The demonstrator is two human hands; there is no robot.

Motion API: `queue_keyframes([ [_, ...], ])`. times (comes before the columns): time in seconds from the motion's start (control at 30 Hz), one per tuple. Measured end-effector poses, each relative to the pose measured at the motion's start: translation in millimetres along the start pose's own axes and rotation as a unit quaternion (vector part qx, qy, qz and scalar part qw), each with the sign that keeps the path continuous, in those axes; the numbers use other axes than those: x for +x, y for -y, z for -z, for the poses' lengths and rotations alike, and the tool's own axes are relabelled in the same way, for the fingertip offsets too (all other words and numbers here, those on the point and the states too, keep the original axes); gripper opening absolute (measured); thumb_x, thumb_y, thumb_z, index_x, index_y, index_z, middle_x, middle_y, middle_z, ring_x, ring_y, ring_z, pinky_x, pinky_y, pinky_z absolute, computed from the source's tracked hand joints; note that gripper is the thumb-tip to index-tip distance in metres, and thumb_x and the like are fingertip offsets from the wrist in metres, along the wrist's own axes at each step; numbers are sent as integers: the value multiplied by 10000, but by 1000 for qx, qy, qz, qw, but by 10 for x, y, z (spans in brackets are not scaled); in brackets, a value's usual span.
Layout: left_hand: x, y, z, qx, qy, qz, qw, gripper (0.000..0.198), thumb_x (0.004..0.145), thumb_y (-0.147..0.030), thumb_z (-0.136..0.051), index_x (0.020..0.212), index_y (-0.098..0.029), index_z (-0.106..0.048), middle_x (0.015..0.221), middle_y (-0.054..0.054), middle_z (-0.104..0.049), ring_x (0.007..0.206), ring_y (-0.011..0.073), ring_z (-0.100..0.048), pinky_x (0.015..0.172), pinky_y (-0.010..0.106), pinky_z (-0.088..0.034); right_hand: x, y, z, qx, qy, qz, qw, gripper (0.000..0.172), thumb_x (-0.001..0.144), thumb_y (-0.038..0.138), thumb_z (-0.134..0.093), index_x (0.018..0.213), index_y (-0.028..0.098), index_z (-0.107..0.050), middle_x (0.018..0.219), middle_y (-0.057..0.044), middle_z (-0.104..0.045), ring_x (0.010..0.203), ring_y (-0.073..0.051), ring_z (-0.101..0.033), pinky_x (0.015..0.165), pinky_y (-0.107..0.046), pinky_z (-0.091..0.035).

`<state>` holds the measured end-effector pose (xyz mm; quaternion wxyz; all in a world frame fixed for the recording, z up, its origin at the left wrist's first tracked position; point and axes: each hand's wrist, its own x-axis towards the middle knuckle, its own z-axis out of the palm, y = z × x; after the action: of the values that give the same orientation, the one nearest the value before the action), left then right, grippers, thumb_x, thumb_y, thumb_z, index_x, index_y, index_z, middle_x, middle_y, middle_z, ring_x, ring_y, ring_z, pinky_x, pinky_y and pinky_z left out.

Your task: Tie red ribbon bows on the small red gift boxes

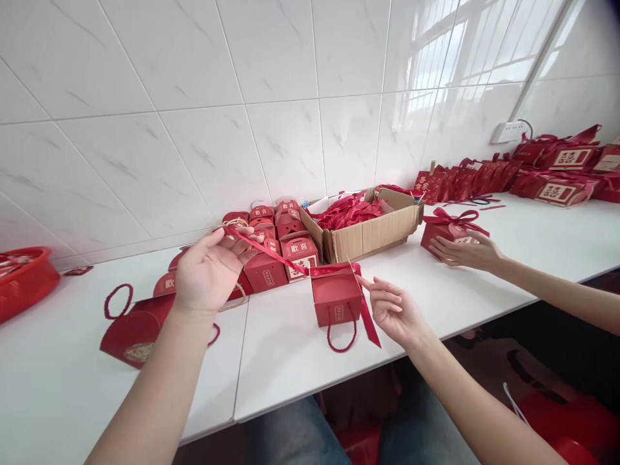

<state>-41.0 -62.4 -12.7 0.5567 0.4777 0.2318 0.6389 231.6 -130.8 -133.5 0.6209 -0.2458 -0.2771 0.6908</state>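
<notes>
A small red gift box (336, 298) with a cord handle stands on the white table (290, 349) in front of me. A red ribbon (285, 259) runs across its top. My left hand (210, 271) is raised left of the box and pinches the ribbon's left end. My right hand (396, 310) is just right of the box, fingers pinching the ribbon where it hangs down the box's right side to the table.
More small red boxes (271, 248) cluster behind. A cardboard carton (372, 236) holds red ribbons. Another person's hand (465, 252) holds a bowed red box (448, 229) at right. A red bag (135, 329) lies left, a red basket (24, 281) far left.
</notes>
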Motion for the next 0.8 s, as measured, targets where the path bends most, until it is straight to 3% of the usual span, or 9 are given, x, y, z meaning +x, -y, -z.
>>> queue_keyframes([
  [0.1,6,-51,-28,7,2,-6,1000,174,844,-181,-482,717,-149,-597,843,59,-687,860,202,-624,829,398,-510,27,-46,4,-70,-65,73,993,174,832,252,-554,995,220,-608,579,70,-352,434,-69,-281,386,-160,-309],
  [0.13,6,-60,-33,6,5,-5,1000,174,842,-177,-483,711,-151,-594,837,55,-686,852,197,-623,826,394,-508,47,-53,16,-125,-95,125,980,181,822,270,-582,998,232,-603,617,56,-412,481,-77,-369,440,-179,-374],
  [0.2,3,-66,-34,7,12,-3,1000,174,841,-171,-486,704,-150,-592,830,52,-684,839,193,-621,823,389,-501,104,-43,53,-272,-125,239,924,215,792,274,-639,1002,242,-603,824,-1,-547,727,-118,-547,642,-236,-487],
  [0.27,-2,-61,-26,14,16,-1,1000,171,841,-172,-490,710,-145,-596,830,58,-681,835,194,-620,802,367,-494,178,3,92,-419,-81,302,853,271,781,250,-651,1048,243,-603,1133,-64,-560,1062,-182,-550,867,-317,-488],
  [0.33,-3,-52,-14,21,9,8,1000,169,843,-179,-491,723,-138,-602,805,62,-667,828,196,-620,769,340,-490,256,74,114,-509,1,305,805,327,809,229,-610,1133,243,-577,1275,-90,-530,1195,-210,-506,967,-374,-455],
  [0.43,0,-39,1,20,-10,23,999,171,846,-190,-490,721,-136,-595,716,37,-605,788,195,-622,761,335,-490,358,190,101,-578,66,303,755,344,836,183,-553,1177,225,-552,1142,-84,-635,1026,-186,-619,916,-369,-498],
  [0.6,-16,34,31,56,-7,60,997,166,829,-172,-507,664,-162,-515,652,-11,-500,552,109,-494,620,290,-486,452,325,27,-655,69,357,662,259,842,104,-460,1027,198,-614,877,-63,-659,779,-170,-637,686,-307,-539],
  [0.7,-59,137,54,160,6,43,986,142,816,-218,-550,687,-169,-517,681,-21,-466,520,85,-402,512,237,-412,462,374,2,-682,78,396,610,288,835,47,-397,975,185,-608,869,-75,-638,776,-172,-623,669,-300,-529],
  [0.8,-109,262,79,334,65,25,940,144,832,-295,-565,750,-180,-540,669,-29,-441,556,89,-394,531,218,-374,453,414,6,-715,103,432,540,267,821,64,-434,991,177,-606,904,-98,-619,819,-201,-604,697,-332,-528],
])
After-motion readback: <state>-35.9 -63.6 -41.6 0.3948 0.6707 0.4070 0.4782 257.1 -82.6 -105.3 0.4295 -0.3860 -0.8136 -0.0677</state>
